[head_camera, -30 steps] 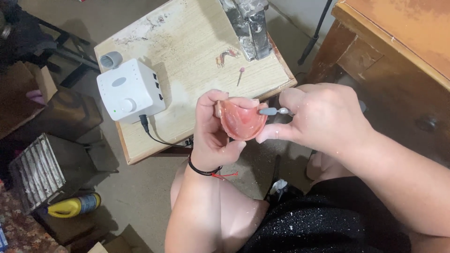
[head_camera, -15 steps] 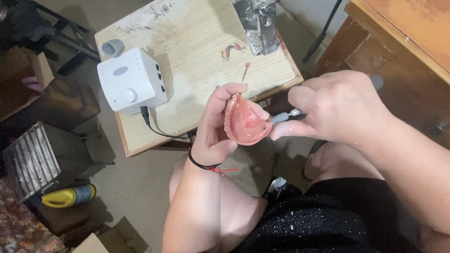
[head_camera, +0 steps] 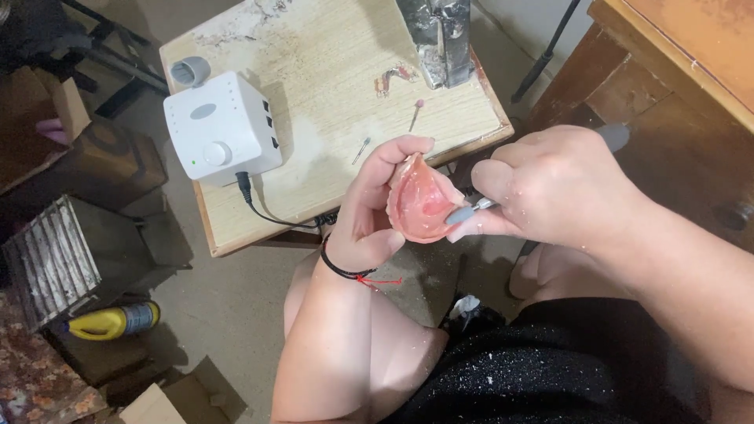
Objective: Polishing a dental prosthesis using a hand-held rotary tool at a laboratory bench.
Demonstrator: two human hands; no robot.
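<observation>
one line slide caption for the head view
Left hand holds a pink denture base while the right hand applies a rotary handpiece.

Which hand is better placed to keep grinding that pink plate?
Probably the right hand: it grips the grinding tool, whose tip meets the pink plate. The left hand is busy holding the plate.

My little wooden counter point(head_camera: 330, 86) sits on a bare concrete floor point(head_camera: 228, 306). Right of the counter there's a brown wooden cabinet point(head_camera: 675, 86); left of it, cardboard boxes point(head_camera: 31, 126).
</observation>
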